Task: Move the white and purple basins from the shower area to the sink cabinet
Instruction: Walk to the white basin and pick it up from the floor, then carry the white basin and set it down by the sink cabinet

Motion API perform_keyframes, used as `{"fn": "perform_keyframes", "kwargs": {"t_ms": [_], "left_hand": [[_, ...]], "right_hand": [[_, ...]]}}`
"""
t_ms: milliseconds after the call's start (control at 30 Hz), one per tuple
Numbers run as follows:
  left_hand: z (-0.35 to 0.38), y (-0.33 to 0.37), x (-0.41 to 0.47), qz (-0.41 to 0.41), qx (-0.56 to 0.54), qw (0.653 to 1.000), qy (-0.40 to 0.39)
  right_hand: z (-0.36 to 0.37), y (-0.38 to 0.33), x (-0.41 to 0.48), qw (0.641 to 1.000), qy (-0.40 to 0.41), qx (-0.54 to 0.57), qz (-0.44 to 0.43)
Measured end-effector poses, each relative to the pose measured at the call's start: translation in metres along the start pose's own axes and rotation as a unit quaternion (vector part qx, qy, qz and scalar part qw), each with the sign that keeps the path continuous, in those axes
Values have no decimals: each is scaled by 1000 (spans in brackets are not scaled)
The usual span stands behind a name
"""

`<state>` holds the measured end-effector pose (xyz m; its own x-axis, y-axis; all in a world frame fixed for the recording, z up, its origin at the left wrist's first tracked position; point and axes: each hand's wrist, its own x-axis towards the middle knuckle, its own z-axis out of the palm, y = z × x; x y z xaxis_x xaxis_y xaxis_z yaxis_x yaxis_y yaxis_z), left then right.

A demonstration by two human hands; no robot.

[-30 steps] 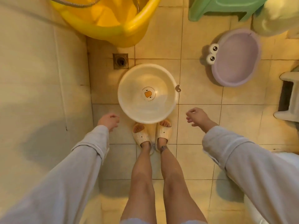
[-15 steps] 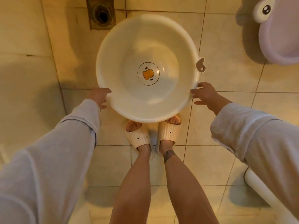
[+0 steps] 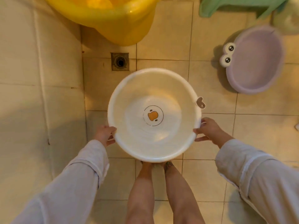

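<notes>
A round white basin (image 3: 129, 97) with an orange duck picture at its bottom hangs in the air above my feet, which it hides. My left hand (image 3: 104, 135) grips its left rim and my right hand (image 3: 208, 130) grips its right rim. A small grey hanging tab sticks out of the rim on the right. The purple basin (image 3: 255, 62), with two cartoon eyes on its left edge, rests on the tiled floor at the upper right, apart from both hands.
A yellow tub (image 3: 113, 18) stands at the top, just beyond a square floor drain (image 3: 120, 61). A green plastic stool (image 3: 234, 5) sits at the top right. A tiled wall (image 3: 32, 94) runs along the left.
Both hands went from empty beside the white basin to gripping its rim. The basin has come up off the floor and now covers my sandals.
</notes>
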<state>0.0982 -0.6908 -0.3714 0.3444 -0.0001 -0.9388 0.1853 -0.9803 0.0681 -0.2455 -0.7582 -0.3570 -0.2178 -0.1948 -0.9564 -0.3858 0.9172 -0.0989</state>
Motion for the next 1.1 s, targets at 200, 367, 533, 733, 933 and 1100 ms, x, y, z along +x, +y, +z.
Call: {"fn": "perform_keyframes", "kwargs": {"t_ms": [200,367,533,733,933,1100], "left_hand": [[-50,-13,-138,-9,-25,1000,15],[-87,-10,-247,48,-60,997,20],[-96,-20,-315,71,-88,994,9],[-97,-24,-364,116,-160,979,-44],[-85,-10,-392,123,-182,969,-112],[-70,22,-401,141,-140,966,-165]], "right_hand": [[-44,0,-146,1000,-21,-1,-11],[-89,1,-254,995,-55,57,-67],[-116,25,-312,989,-60,106,-88],[-142,53,-338,972,-58,198,-117],[-154,66,-364,942,-23,291,-164],[-153,99,-384,911,13,372,-176]]}}
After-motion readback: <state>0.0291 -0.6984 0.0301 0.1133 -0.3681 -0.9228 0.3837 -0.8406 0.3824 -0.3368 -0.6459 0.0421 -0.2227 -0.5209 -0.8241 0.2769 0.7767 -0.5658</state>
